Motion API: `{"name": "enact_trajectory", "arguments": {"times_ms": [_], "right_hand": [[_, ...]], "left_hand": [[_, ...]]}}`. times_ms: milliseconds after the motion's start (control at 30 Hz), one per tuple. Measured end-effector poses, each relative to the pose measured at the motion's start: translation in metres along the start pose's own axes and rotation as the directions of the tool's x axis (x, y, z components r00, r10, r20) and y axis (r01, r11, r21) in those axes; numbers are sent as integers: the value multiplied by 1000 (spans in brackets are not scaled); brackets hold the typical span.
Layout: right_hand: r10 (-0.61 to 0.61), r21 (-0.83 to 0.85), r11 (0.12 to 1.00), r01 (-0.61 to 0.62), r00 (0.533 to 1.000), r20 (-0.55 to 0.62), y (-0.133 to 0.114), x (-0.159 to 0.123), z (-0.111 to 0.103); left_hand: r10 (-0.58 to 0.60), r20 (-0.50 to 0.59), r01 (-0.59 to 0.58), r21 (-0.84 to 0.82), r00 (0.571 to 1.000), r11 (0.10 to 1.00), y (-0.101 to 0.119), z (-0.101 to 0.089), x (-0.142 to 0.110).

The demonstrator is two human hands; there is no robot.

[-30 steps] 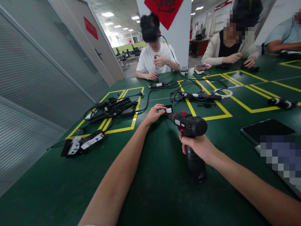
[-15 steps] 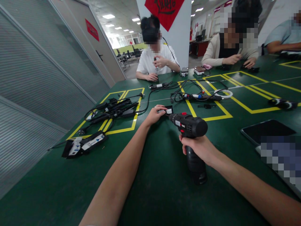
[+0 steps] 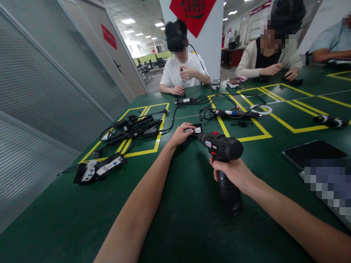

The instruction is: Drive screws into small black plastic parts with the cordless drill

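My right hand (image 3: pixel 230 171) is wrapped round the grip of a black cordless drill (image 3: pixel 221 145) with red accents. The drill lies level above the table, its chuck pointing forward and left. Its tip reaches a small black piece with a white label (image 3: pixel 197 129); whether the bit touches it I cannot tell. With its fingers closed over the left end of that piece, my left hand (image 3: pixel 182 134) presses it on the green table. Those fingers partly cover the piece.
Tangled black cables and tools (image 3: pixel 134 128) lie at left, with black parts bearing white labels (image 3: pixel 100 168) nearer me. A corded tool (image 3: pixel 236 113) and white ring (image 3: pixel 261 109) lie beyond the drill. A dark tablet-like slab (image 3: pixel 312 152) is at right. Co-workers sit across the table.
The view has shifted very slightly. Both hands, the drill and the small black piece keep their places relative to one another.
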State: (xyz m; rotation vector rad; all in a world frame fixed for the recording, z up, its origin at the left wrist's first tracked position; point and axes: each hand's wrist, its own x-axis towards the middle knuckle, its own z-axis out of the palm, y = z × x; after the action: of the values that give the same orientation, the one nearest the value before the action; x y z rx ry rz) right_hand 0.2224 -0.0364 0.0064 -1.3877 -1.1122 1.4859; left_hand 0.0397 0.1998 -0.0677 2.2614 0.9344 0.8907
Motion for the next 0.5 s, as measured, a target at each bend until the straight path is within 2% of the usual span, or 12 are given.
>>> {"name": "enact_trajectory", "arguments": {"times_ms": [500], "right_hand": [[15,0,1000,-15,1000,-3,-2,-1,0]], "left_hand": [[-16,-1,16,-18,1000,1000,3,0,-1]]}}
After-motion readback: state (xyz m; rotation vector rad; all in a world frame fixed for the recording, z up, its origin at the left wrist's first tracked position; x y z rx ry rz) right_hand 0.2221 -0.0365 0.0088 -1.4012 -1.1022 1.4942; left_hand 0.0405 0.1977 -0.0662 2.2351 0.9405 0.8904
